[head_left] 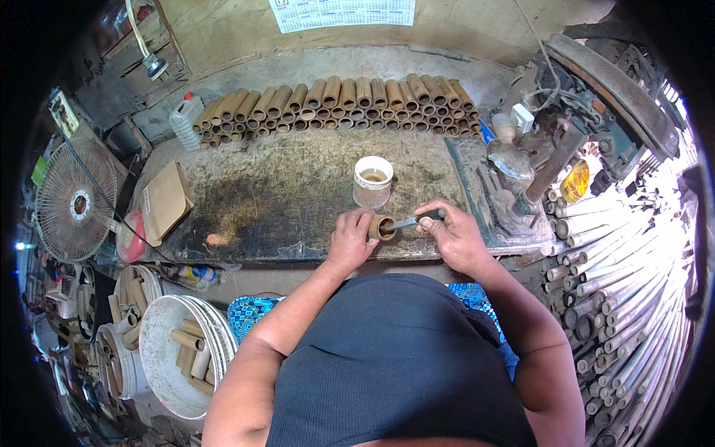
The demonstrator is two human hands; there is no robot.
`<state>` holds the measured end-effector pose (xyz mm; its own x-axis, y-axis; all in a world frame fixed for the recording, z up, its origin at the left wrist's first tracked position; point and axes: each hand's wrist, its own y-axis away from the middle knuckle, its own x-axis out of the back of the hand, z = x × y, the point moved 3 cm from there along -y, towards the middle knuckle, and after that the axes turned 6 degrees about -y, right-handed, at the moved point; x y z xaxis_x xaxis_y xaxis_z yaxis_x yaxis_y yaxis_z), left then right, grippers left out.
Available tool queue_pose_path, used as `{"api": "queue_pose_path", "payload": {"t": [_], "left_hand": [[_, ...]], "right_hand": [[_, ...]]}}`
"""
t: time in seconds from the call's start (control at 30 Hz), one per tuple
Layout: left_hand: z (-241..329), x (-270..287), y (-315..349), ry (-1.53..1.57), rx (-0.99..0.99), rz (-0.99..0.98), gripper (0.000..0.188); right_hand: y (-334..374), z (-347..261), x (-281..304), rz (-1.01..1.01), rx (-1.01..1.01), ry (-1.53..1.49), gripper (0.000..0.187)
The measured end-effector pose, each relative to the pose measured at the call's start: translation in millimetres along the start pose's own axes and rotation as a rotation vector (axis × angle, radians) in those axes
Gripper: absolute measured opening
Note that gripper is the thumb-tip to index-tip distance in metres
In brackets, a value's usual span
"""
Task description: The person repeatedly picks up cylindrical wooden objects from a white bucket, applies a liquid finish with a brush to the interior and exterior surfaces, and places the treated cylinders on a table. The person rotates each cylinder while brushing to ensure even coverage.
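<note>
My left hand (350,238) is closed round a short bamboo tube (375,228) at the near edge of the workbench. The tube's open end faces right. My right hand (456,237) grips the dark handle of a knife (406,223), whose grey blade points left with its tip inside the tube's mouth. Just beyond the tube stands a whitish plastic tub (372,195) with brownish liquid in it. Part of the tube is hidden behind my left fingers.
Stacked bamboo tubes (346,93) line the bench's back. A bench vise (514,160) stands right, above long bamboo poles (618,298). At left are a fan (77,203), a brown envelope (165,201), a plastic jug (186,121) and a white bucket (162,372) holding tubes.
</note>
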<state>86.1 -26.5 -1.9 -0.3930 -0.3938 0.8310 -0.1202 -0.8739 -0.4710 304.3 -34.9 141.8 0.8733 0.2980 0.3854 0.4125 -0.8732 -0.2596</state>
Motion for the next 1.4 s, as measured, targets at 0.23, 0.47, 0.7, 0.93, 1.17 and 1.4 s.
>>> {"api": "queue_pose_path", "payload": {"t": [0.23, 0.47, 0.7, 0.93, 1.17, 1.4], "left_hand": [[7.1, -3.9, 2.7, -0.013, -0.041, -0.022, 0.065], [3.2, -6.4, 2.7, 0.003, -0.018, -0.015, 0.065], [-12.6, 5.5, -2.1, 0.143, 0.108, 0.037, 0.064], [-15.5, 11.8, -0.4, 0.512, 0.345, 0.060, 0.060], [-22.1, 5.2, 2.2, 0.621, 0.369, 0.095, 0.061], [-19.2, 5.5, 8.6, 0.513, 0.302, 0.161, 0.060]], "right_hand": [[3.9, -10.9, 1.4, -0.138, 0.373, 0.611, 0.027], [11.5, -6.2, -4.9, -0.180, 0.388, 0.561, 0.029], [-1.2, -0.3, -2.6, -0.031, -0.196, -0.024, 0.018], [-16.2, -2.3, -30.2, 0.051, -0.056, -0.199, 0.020], [-26.7, -4.2, -58.2, 0.073, 0.229, 0.184, 0.023], [-24.2, -11.0, -49.3, 0.005, 0.302, 0.154, 0.023]]}}
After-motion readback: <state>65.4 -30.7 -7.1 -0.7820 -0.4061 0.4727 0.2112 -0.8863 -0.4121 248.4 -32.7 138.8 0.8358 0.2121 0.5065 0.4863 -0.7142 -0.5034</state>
